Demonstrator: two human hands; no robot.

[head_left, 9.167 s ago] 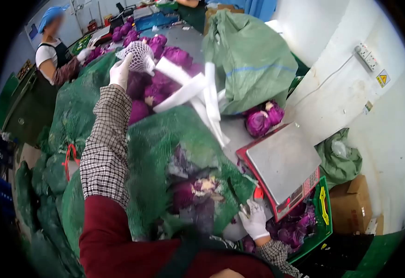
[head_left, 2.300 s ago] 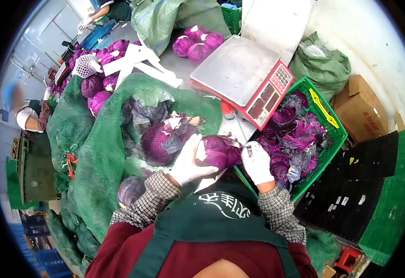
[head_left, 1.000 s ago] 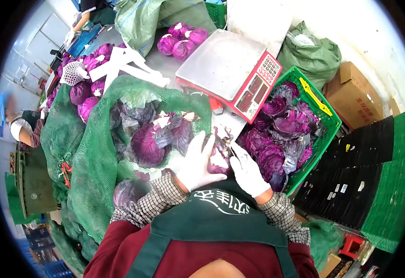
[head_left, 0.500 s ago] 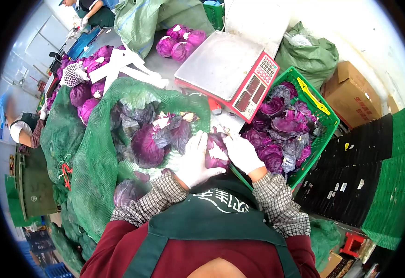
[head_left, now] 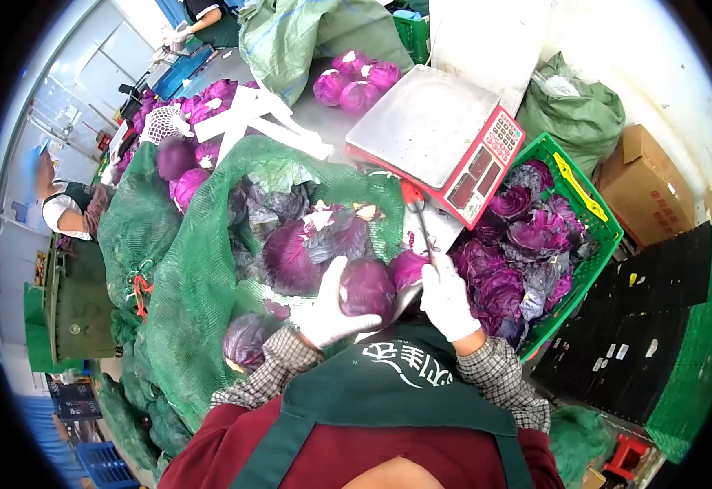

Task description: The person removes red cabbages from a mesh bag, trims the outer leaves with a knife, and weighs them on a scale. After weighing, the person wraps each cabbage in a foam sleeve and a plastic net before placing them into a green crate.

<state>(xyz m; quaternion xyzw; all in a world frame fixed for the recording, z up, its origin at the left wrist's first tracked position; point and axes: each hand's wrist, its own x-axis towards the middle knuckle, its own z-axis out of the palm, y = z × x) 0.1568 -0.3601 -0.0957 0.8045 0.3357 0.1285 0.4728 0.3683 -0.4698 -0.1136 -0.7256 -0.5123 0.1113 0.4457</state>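
Observation:
My gloved left hand [head_left: 329, 311] curves round a red cabbage [head_left: 367, 292] from its left side, with the thumb below it. In my gloved right hand [head_left: 447, 300], closed fingers grip a slim dark knife-like tool [head_left: 426, 232] that points up and away. A second purple piece [head_left: 407, 269], cabbage head or leaf, shows between the held cabbage and my right hand. Beyond my left hand, a large red cabbage [head_left: 290, 257] and loose outer leaves [head_left: 341, 240] lie on green netting [head_left: 197, 281]. Another cabbage [head_left: 246, 341] rests close to my left sleeve.
A green crate [head_left: 564, 281] of cabbage leaves stands at my right. Ahead is a red-rimmed scale [head_left: 429, 122], with several trimmed cabbages [head_left: 360, 94] beyond it. White strips [head_left: 258, 118] lie left of the scale. Two other people work at the far left.
My right hand has drawn back from the cabbage, with the dark tool now plainly visible. The cabbage in my left hand shows its smooth purple side instead of its pale cut part.

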